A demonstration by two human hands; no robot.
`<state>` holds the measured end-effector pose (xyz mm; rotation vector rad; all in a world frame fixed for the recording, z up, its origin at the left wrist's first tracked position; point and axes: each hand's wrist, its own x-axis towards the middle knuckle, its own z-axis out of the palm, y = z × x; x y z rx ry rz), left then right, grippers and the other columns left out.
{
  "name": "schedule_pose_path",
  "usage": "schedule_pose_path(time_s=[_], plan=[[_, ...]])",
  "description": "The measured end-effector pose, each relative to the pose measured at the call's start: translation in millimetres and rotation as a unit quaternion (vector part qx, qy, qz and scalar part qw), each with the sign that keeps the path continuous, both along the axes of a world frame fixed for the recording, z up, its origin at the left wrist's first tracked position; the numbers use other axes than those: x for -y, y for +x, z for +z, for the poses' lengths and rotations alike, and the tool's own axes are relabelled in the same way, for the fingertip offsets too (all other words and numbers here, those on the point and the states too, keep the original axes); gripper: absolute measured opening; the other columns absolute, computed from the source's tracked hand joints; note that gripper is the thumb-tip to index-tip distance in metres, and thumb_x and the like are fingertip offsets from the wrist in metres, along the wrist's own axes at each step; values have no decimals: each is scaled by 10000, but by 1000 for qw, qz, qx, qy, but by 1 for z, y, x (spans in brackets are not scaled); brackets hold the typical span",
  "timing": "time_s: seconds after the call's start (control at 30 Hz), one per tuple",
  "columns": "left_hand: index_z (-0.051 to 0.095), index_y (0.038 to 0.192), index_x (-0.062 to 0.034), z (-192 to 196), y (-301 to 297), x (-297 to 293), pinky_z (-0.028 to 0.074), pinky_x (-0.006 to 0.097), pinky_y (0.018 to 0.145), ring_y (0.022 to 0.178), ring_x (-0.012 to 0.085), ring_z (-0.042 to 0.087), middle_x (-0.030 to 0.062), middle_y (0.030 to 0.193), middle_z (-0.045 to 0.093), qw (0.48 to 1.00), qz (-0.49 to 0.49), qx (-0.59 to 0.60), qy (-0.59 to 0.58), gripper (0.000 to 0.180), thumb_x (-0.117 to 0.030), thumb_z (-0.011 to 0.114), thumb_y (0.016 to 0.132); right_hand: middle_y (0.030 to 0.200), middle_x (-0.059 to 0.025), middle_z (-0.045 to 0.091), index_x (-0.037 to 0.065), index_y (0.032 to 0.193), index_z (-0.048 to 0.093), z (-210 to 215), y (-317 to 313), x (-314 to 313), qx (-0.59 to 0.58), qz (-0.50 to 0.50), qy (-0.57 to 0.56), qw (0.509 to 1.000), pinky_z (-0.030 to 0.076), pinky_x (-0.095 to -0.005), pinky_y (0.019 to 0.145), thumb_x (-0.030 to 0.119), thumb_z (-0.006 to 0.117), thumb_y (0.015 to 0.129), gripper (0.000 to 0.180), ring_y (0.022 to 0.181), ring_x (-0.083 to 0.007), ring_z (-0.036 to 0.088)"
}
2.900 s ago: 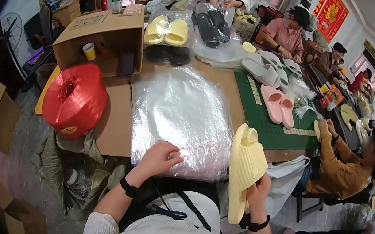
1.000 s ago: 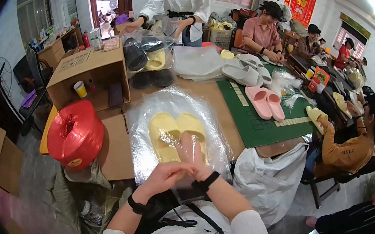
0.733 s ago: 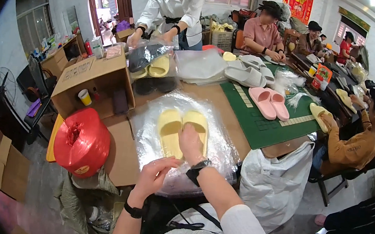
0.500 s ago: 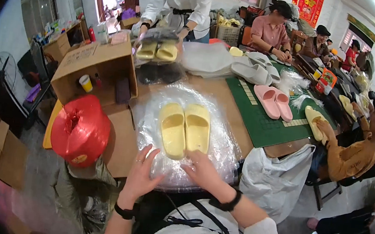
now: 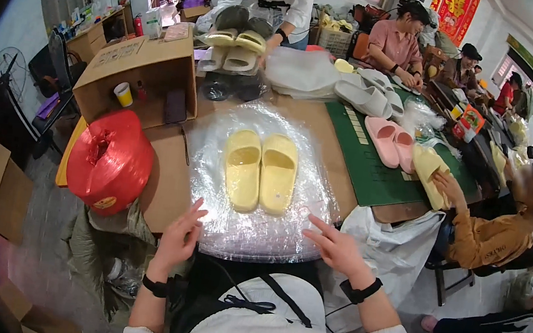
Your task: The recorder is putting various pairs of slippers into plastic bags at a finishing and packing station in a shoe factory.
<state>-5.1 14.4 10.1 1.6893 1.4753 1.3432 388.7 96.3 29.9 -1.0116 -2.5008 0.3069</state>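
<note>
The pair of pale yellow slippers (image 5: 260, 171) lies side by side, soles down, in the middle of a stack of clear plastic bags (image 5: 256, 192) spread on the brown surface (image 5: 166, 160); the placing looks done, the bagging not yet begun — no bag is lifted or opened, and the slippers sit wholly on top of the plastic. The left hand (image 5: 179, 239) hovers at the near-left edge of the bags with its fingers spread and empty; the right hand (image 5: 335, 246) is at the near-right edge, also empty, fingers loosely extended and close to the plastic — whether they touch it I cannot tell. So what remains, by my judgement, is picking up a bag and getting the pair inside.

A red roll of twine (image 5: 109, 159) stands just left of the bags; an open cardboard box (image 5: 137, 75) lies beyond it; other people across the surface handle grey, pink and yellow slippers.
</note>
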Motion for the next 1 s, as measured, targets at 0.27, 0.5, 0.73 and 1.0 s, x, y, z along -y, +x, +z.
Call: schedule_pose_path(time_s=[0.27,0.5,0.73,1.0], plan=[[764,913,-145,-12,-4,-11,474,370,921,1150,280,560,21,1234,696,949,-59,-280,132,157,-114,784,760,1191,-69,696,88,1019,693,-26,13,-15,-129,27,-52,990,560,-333,827,64,666,865,158,1003,-277,686],[742,899,-59,-17,4,-17,507,312,686,838,197,652,43,919,714,997,19,-72,19,88,-87,659,890,793,-111,712,23,969,692,-22,-4,-20,-225,-149,-207,940,527,-320,654,109,597,948,129,728,-210,706],[686,855,45,-21,18,-61,474,271,515,539,140,630,73,644,642,978,127,107,-123,212,-150,635,922,684,-116,678,52,1040,660,-29,-28,-57,-261,-258,-174,914,503,-355,568,187,667,908,189,546,-236,658],[573,871,5,-33,24,-66,381,280,417,456,113,567,72,566,624,973,161,85,-139,206,-165,687,896,1224,-116,605,88,1200,604,-24,-74,-32,-143,-269,142,942,452,-463,916,158,694,839,378,1155,-314,551]])
